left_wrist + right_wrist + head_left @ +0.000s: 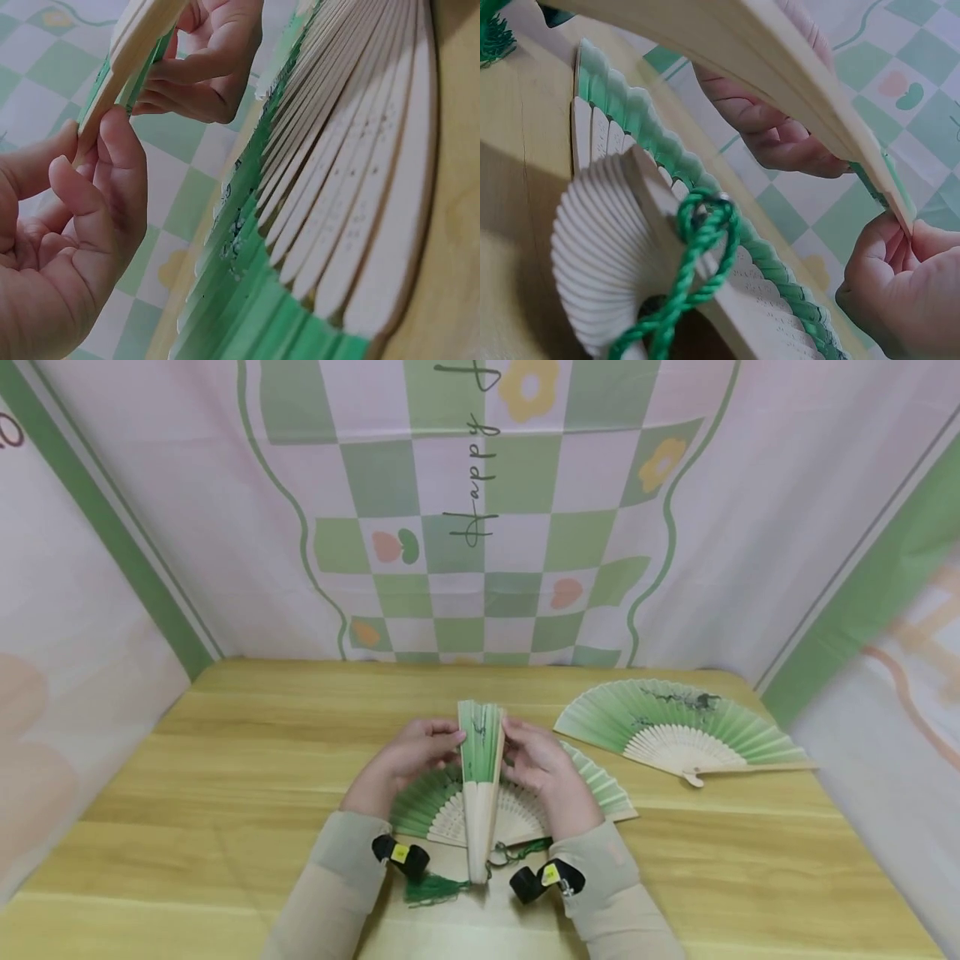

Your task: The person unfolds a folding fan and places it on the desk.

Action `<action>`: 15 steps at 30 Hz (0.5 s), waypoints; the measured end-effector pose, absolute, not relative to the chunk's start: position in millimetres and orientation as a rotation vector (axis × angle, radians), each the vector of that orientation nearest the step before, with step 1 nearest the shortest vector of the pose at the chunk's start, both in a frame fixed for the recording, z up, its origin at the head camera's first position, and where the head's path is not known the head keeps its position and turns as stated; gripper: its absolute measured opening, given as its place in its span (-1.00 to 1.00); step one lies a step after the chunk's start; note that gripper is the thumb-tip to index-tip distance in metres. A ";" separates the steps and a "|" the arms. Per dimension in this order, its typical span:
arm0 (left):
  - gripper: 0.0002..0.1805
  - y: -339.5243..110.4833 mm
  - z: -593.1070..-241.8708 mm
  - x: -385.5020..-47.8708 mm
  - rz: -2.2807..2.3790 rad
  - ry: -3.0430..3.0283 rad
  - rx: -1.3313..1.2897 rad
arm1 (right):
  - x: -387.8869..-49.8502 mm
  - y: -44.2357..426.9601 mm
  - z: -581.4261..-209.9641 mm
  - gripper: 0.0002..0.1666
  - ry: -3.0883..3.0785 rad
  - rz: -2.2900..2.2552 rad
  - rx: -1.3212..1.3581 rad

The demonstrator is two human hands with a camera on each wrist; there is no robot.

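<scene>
A green folding fan (481,752), mostly folded, stands nearly upright between both hands, its pale wooden ribs pointing down. My left hand (416,750) pinches its left edge near the top between thumb and fingers. On the opposite edge, my right hand (537,760) pinches the fan the same way, as the right hand (907,277) also shows in the right wrist view. Beneath lies a second fan (423,802), spread open on the table and partly hidden by the hands and held fan. A green cord (705,255) is knotted at its rib end.
A third green fan (678,718) lies spread at the back right of the wooden table (225,760). A green tassel (435,888) rests near the held fan's lower end. Behind the table hangs a checked cloth (480,602).
</scene>
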State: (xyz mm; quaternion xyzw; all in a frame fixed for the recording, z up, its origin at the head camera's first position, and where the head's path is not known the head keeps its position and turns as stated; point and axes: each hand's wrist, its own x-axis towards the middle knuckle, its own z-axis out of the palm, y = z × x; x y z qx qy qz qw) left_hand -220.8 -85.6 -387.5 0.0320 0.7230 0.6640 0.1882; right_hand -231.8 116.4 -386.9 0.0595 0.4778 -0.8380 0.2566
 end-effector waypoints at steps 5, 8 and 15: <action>-0.66 -86.9 -388.3 -221.6 1.905 2.000 0.079 | -231.9 116.2 -386.7 -0.66 1.278 -2.297 0.207; -0.66 -88.2 -390.8 -221.8 1.933 1.972 0.072 | -231.1 116.5 -387.1 -0.69 1.258 -2.319 0.257; -0.60 -90.6 -395.8 -224.3 2.026 1.869 0.021 | -232.7 118.1 -387.4 -0.72 1.203 -2.390 0.366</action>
